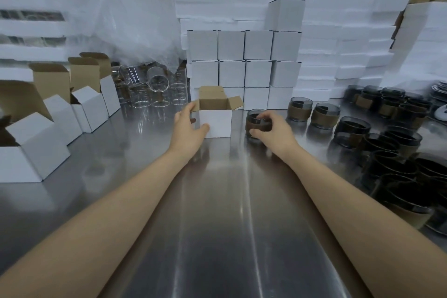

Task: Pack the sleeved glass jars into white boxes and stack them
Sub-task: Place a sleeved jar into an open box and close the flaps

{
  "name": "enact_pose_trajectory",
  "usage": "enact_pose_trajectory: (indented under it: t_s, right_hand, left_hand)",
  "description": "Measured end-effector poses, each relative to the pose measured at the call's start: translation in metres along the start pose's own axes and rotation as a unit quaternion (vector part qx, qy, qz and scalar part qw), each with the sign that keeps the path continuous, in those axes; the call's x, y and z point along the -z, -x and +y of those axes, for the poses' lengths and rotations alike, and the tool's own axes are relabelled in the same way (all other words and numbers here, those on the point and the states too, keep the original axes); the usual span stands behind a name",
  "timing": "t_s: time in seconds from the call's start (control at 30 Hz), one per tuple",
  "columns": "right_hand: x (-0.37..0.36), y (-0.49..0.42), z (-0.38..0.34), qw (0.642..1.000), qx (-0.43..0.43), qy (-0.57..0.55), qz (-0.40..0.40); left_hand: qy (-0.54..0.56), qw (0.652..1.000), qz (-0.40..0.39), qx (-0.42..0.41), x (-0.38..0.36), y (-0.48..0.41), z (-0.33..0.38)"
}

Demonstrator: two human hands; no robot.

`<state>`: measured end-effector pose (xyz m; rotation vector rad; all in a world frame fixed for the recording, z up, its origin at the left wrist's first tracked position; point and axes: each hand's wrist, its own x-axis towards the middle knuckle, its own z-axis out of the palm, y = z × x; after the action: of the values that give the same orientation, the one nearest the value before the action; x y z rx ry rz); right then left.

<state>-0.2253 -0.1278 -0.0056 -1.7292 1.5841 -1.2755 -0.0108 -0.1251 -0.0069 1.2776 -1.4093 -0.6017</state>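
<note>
On a shiny metal tabletop [217, 213], my left hand [189, 127] grips the left side of an open white box [216, 122], thumb on its front. Just right of the box, my right hand [274, 129] curls around a brown-sleeved glass jar [256, 122] standing upright. Closed white boxes [244, 60] are stacked behind; more sleeved jars [387, 147] crowd the right.

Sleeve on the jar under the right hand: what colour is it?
Brown. The sleeve wraps a dark glass jar gripped by the right hand; head view.
</note>
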Motion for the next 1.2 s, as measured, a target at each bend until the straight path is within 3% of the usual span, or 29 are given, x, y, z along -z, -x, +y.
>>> enact_pose_trajectory:
  t_s: [0.13,0.2,0.27,0.37,0.47,0.97,1.2]
  right_hand:
    - [0.008,0.002,-0.005,0.977,-0.039,-0.210,-0.012]
    - [0.011,0.002,-0.006,0.922,-0.060,-0.370,-0.093]
    - [0.011,0.004,-0.008,0.879,-0.059,-0.430,-0.195]
    - [0.004,0.008,-0.012,0.859,-0.047,-0.421,-0.286]
    - [0.003,0.008,-0.012,0.851,-0.053,-0.439,-0.283]
    - [0.004,0.008,-0.009,0.861,-0.053,-0.432,-0.264]
    - [0.005,0.010,-0.014,0.865,-0.054,-0.404,-0.294]
  left_hand:
    - [-0.004,1.000,-0.012,-0.027,-0.002,0.000,-0.001]
    - [-0.035,0.998,-0.010,-0.046,-0.004,0.001,-0.001]
    - [-0.088,0.992,0.019,-0.090,-0.004,0.004,0.002]
    - [-0.157,0.959,0.031,-0.235,-0.005,0.015,0.014]
    - [-0.223,0.919,-0.031,-0.323,-0.010,0.026,0.018]
    - [-0.198,0.933,0.008,-0.301,-0.013,0.019,0.013]
    - [-0.197,0.936,0.010,-0.291,-0.012,0.019,0.015]
